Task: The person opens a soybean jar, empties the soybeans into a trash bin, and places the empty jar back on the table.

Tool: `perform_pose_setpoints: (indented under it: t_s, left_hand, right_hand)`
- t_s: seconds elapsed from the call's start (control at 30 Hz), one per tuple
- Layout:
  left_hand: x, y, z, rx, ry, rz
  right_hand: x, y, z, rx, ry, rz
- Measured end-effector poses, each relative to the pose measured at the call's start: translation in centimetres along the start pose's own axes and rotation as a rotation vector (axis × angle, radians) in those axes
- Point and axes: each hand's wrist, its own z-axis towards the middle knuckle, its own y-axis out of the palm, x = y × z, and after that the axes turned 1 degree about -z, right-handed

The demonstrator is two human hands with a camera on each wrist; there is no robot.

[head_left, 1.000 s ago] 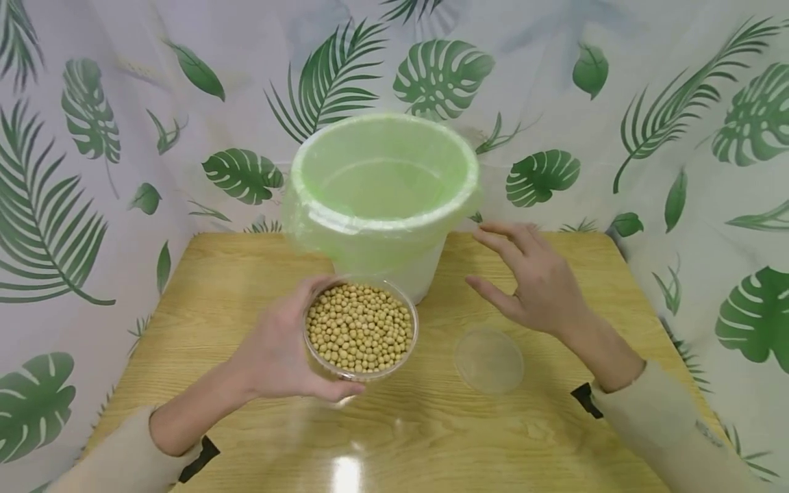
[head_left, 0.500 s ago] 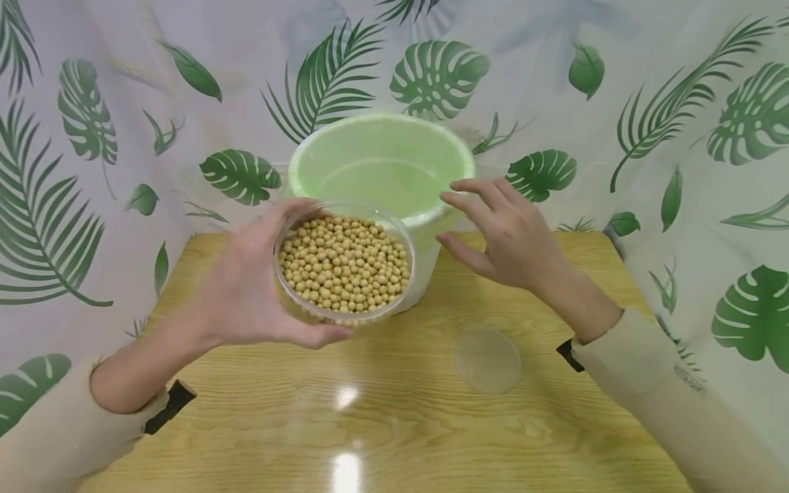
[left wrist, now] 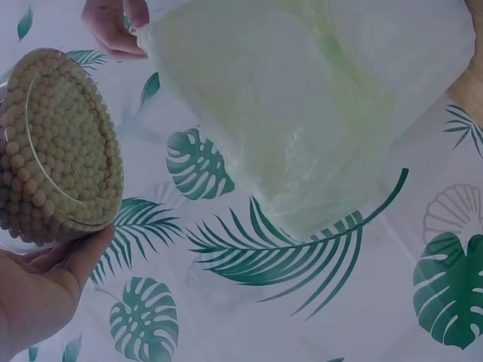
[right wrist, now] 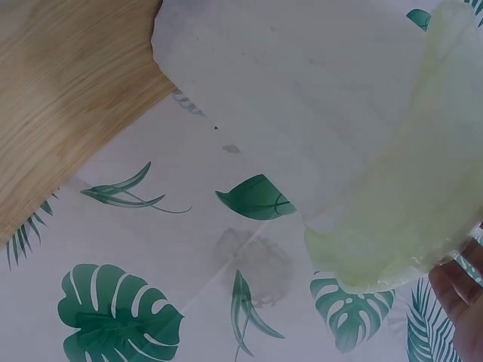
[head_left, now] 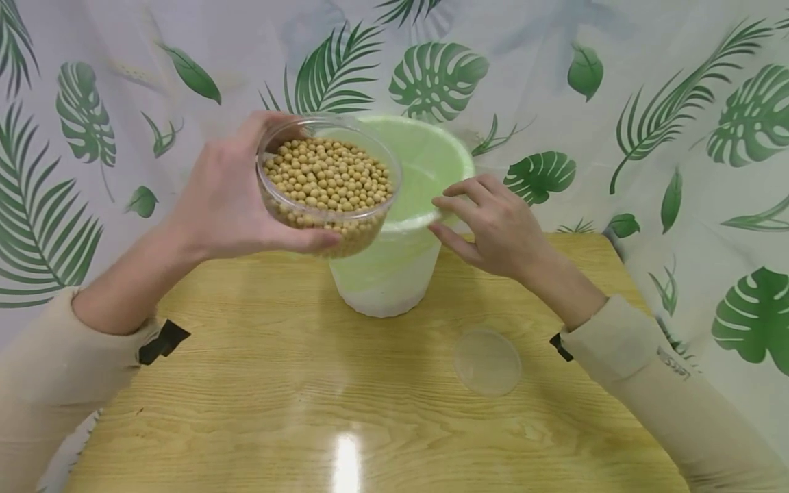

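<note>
My left hand (head_left: 224,195) grips a clear round plastic tub (head_left: 329,236) from its left side, thumb at the front. Yellowish soybeans (head_left: 329,174) nearly fill it. The tub is raised at the front left of the bin's mouth, slightly tilted. In the left wrist view the beans (left wrist: 68,143) show through the tub's base. A white bin (head_left: 385,281) stands upright on the table, lined with a pale green plastic bag (head_left: 431,157) folded over the rim. My right hand (head_left: 493,222) holds the bin's right rim, fingers on top and thumb outside.
A clear round lid (head_left: 487,361) lies flat on the wooden table (head_left: 277,397), right of the middle. Behind and beside the table hangs a white cloth (head_left: 536,89) with green leaf prints.
The left hand has lifted the tub of soybeans up and slightly left, toward the bin's mouth. The right hand has moved left onto the rim. The lid has stayed put.
</note>
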Motion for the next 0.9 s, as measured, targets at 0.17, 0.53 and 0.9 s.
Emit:
perform_pose_setpoints:
  t_s: [0.17,0.53,0.9]
  left_hand:
    - [-0.9,-0.2,2.3,0.008,-0.044,0.084]
    - [-3.4,2.1,6.0,-0.088,-0.131,0.137]
    - [-5.3,4.3,7.8,-0.187,-0.126,0.214]
  right_hand:
    - [0.0,0.1,-0.1,0.014,-0.020,0.000]
    - [-0.1,0.1,-0.2,-0.005,-0.014,-0.015]
    - [0.0,0.1,-0.1,-0.002,-0.025,-0.034]
